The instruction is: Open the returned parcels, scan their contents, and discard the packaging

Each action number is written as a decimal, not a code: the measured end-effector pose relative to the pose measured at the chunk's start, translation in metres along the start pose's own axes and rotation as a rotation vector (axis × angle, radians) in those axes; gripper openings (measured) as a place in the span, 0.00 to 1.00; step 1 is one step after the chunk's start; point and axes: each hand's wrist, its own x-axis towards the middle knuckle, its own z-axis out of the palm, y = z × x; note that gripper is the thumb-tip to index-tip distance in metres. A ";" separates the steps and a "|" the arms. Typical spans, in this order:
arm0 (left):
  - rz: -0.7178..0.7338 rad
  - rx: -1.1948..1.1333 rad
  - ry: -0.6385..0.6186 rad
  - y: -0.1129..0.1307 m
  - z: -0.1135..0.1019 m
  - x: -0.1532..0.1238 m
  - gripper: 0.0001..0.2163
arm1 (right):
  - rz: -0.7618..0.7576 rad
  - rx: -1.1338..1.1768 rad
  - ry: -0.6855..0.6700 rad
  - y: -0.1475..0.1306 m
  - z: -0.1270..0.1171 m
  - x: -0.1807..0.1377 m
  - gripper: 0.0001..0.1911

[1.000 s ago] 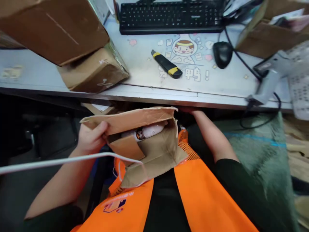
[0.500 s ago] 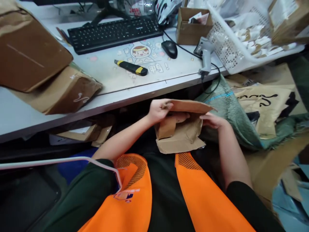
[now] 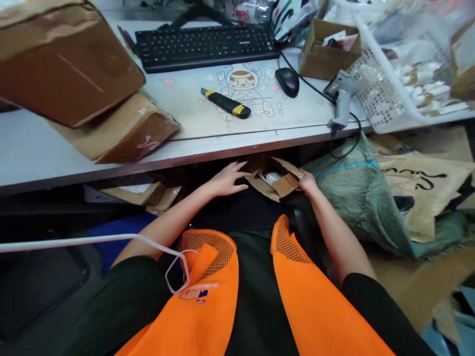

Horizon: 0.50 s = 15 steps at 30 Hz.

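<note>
A small cardboard box [image 3: 286, 185] with its flaps spread sits low in front of me, just under the desk edge. My right hand [image 3: 307, 183] grips its right flap between thumb and fingers. Inside the box lies a white, partly clear item [image 3: 271, 177], too small to name. To the left of the box is my left hand [image 3: 227, 179], fingers spread and holding nothing, its fingertips close to the left flap. Whether they touch that flap I cannot tell.
On the desk [image 3: 208, 126] are a box cutter [image 3: 226, 103], keyboard [image 3: 208, 45], mouse [image 3: 287, 81] and barcode scanner [image 3: 343, 99]. Cardboard boxes [image 3: 115, 131] are stacked left. A white basket [image 3: 386, 84] stands right, above a green woven sack [image 3: 345, 183] holding packaging. A white bar [image 3: 92, 240] crosses lower left.
My left hand has let go of the box flap and opened. The box has tipped and turned, so the white item inside shows. My right hand now grips a flap. The view has shifted left.
</note>
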 end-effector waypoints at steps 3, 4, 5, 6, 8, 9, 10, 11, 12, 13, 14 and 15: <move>-0.258 -0.093 0.126 -0.046 -0.009 -0.079 0.31 | 0.065 -0.001 0.034 -0.005 0.037 0.020 0.16; -0.336 -0.119 0.195 -0.059 -0.009 -0.108 0.33 | 0.076 -0.003 0.046 -0.008 0.048 0.027 0.15; -0.415 -0.141 0.262 -0.070 -0.008 -0.139 0.34 | 0.087 -0.005 0.055 -0.010 0.057 0.033 0.14; -0.500 -0.158 0.324 -0.079 -0.005 -0.170 0.34 | 0.097 -0.007 0.061 -0.013 0.064 0.038 0.14; -0.686 -0.193 0.424 -0.089 0.006 -0.232 0.33 | 0.111 -0.008 0.061 -0.018 0.070 0.047 0.16; -0.783 -0.207 0.469 -0.091 0.014 -0.262 0.32 | 0.110 -0.008 0.054 -0.021 0.070 0.052 0.17; -0.871 -0.221 0.512 -0.090 0.023 -0.290 0.31 | 0.102 -0.009 0.040 -0.023 0.069 0.056 0.18; -0.953 -0.228 0.557 -0.087 0.032 -0.315 0.30 | 0.088 -0.012 0.017 -0.026 0.067 0.060 0.17; -1.024 -0.231 0.594 -0.082 0.042 -0.338 0.29 | 0.072 -0.020 -0.015 -0.029 0.066 0.064 0.17; -1.092 -0.229 0.619 -0.077 0.051 -0.357 0.28 | 0.054 -0.032 -0.056 -0.032 0.066 0.068 0.17; -1.163 -0.221 0.620 -0.072 0.059 -0.373 0.27 | 0.037 -0.051 -0.107 -0.035 0.068 0.071 0.17; -1.231 -0.213 0.597 -0.066 0.067 -0.386 0.26 | 0.016 -0.076 -0.169 -0.038 0.072 0.072 0.18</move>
